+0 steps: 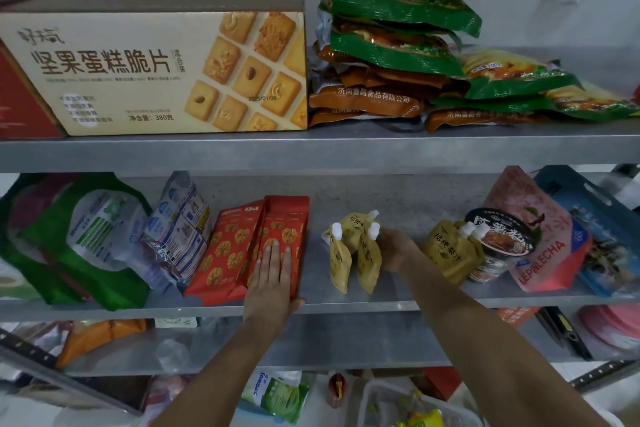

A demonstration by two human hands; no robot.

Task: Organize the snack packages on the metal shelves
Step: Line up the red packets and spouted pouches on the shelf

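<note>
**One hand steadies, the other brings the pouches**

On the middle shelf (346, 307), the left hand (272, 274) lies flat on the front red pack (285, 218), near the front edge. Its fingers are straight and close together, and they press rather than grasp. I think this is so that the leaning pack does not slide forward.

The right hand (398, 250) is curled round three yellow spout pouches (349, 253) and holds them upright at the middle of the shelf. More yellow pouches (446, 253) of the same kind stand toward the right end, so probably the three belong with that group.
</note>
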